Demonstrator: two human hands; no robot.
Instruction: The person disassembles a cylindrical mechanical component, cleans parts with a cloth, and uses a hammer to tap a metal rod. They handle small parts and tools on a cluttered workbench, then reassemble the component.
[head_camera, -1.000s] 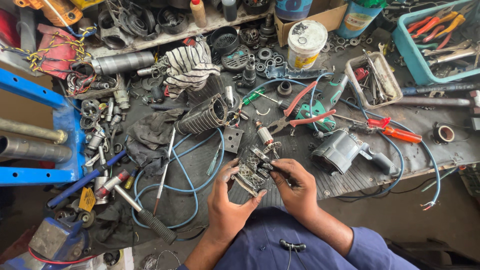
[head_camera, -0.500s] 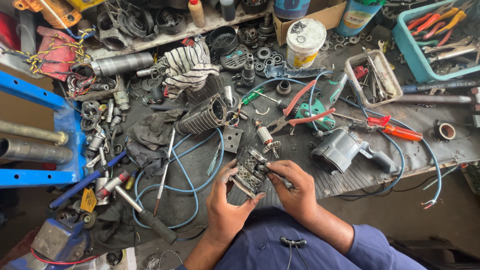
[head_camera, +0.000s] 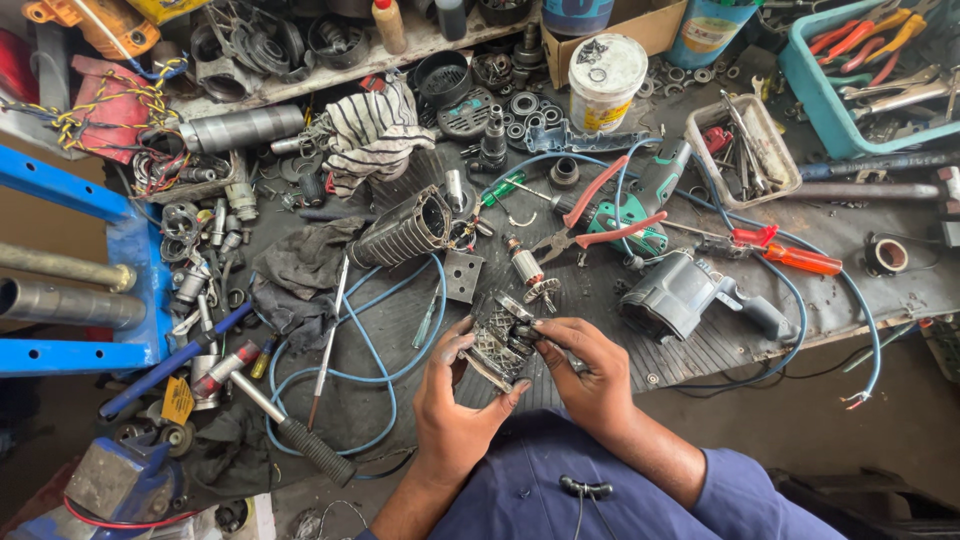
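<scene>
Both hands work a small finned metal part (head_camera: 497, 340) held just above the counter (head_camera: 720, 345) — left hand (head_camera: 452, 400) closed around it, right hand (head_camera: 585, 365) pinching its edge; fitting seems underway, needing steady fingertip alignment.

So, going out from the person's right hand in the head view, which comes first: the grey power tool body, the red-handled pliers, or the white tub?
1. The grey power tool body, just up and to the right of the right hand.
2. The red-handled pliers, farther up the bench, near its middle.
3. The white tub, at the back of the bench.
</scene>
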